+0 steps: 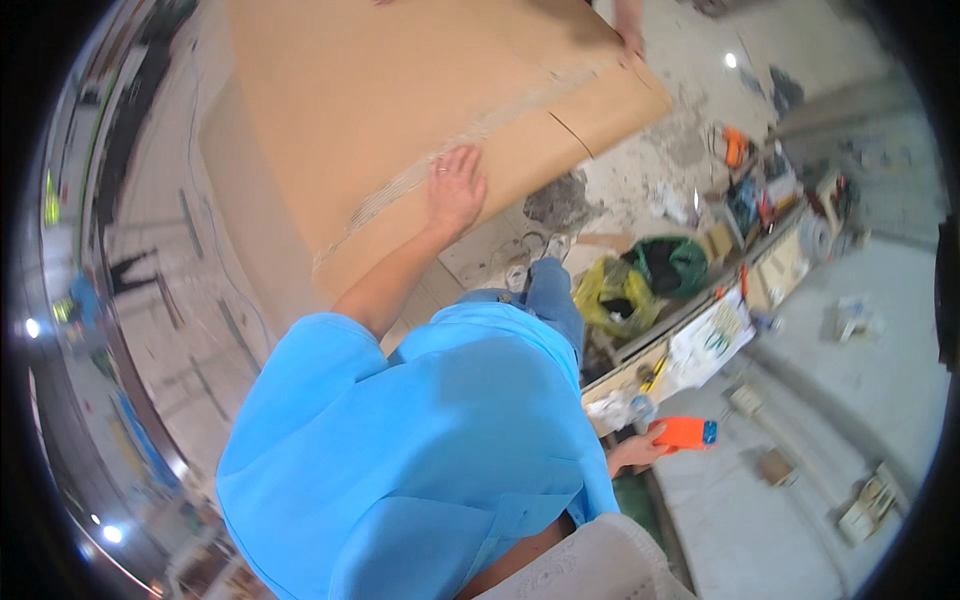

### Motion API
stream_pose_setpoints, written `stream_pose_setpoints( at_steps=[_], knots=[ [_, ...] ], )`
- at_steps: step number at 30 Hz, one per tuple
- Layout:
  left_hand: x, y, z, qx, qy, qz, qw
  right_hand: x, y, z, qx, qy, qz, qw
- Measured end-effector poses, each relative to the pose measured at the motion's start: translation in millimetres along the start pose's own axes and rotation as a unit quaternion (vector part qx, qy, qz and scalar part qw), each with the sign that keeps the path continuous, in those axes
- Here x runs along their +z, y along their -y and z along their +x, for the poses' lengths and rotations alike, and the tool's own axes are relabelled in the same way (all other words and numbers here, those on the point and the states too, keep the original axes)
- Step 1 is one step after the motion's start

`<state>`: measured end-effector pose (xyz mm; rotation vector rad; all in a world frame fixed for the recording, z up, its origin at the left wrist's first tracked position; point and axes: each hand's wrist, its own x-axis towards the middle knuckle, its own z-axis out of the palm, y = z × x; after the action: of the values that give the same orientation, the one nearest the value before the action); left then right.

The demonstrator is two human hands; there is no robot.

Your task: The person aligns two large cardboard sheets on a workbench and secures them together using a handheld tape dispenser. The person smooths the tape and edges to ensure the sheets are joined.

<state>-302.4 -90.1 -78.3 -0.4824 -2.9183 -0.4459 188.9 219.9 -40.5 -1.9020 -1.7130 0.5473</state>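
My left hand (456, 190) lies flat on a large brown cardboard sheet (350, 110), its fingers stretched over a rough, torn-looking strip. Low on the right, well apart from the cardboard, my right hand (640, 452) is closed round a bright orange, flat object with a blue end (684, 434); its exact kind is unclear. Another person's hand (630, 38) rests at the far right corner of the cardboard. A short dark slit (571, 135) shows near the sheet's right-hand edge.
At the right, a ledge holds a white printed sheet (710, 345) and small tools. Beside it stand a yellow bag (612, 298) and a dark green bag (668, 265). An orange power tool (736, 147) is on the floor farther off. Grey panels (730, 530) lie at the lower right.
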Motion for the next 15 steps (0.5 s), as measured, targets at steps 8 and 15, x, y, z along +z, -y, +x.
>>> stream_pose_setpoints(
  at_steps=[8, 15],
  knots=[
    [-7.9, -6.9, -6.8, -0.039, 0.012, -0.061, 0.997, 175.3, 328.2, -2.5, -0.282, 0.544, 0.284, 0.738],
    [-14.6, -6.8, -9.2, -0.288, -0.233, -0.260, 0.892, 301.9, 442.7, -129.2, -0.352, 0.837, 0.127, 0.399]
  ],
)
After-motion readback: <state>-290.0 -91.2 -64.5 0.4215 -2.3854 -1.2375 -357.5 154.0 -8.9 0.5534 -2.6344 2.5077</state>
